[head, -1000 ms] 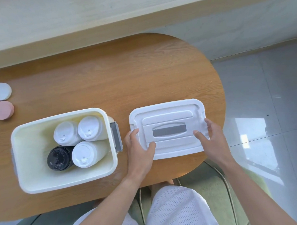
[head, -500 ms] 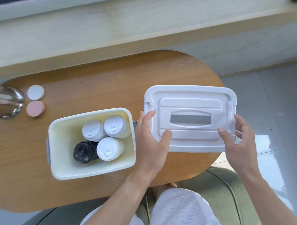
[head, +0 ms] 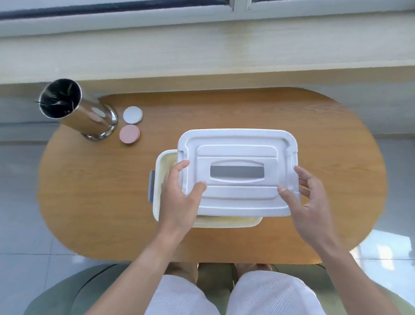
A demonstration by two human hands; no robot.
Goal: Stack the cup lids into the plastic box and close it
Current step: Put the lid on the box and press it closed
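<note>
The white box lid (head: 240,149) with a grey handle inset hangs over the cream plastic box (head: 164,159), shifted a little to the right of it. My left hand (head: 179,199) grips the lid's left end, thumb on top. My right hand (head: 304,202) holds the right end the same way, fingers round the edge. The box shows only its left wall, grey side latch (head: 151,185) and front rim (head: 227,222). The lidded cups inside are hidden under the lid.
A steel cylinder (head: 78,108) stands at the back left of the oval wooden table (head: 333,148). Beside it lie a white round disc (head: 132,115) and a pink one (head: 129,134). A windowsill runs behind the table. My knees and a green seat are below.
Both hands lifted the lid off the table and carried it left, over the open box. The cups inside are now covered from view.
</note>
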